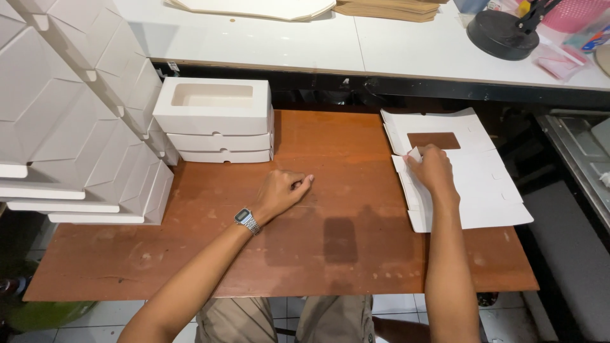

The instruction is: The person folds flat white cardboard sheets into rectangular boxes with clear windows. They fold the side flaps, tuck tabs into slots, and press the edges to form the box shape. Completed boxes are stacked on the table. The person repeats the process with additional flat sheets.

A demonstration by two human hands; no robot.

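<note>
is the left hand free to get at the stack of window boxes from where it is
Probably yes. The left hand rests loosely closed and empty on bare table, and nothing lies between it and the stack of window boxes just beyond.

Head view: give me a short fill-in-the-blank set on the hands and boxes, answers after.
1. The right hand pinches a corner of the stack of flat white box blanks, which has a ____ cut-out window.
2. The left hand rests on the brown table and holds ____.
3. The stack of folded window boxes beyond the left hand counts ____ boxes.
4. The wristwatch sits on the ____ wrist.

Missing words: rectangular; nothing; three; left
</note>
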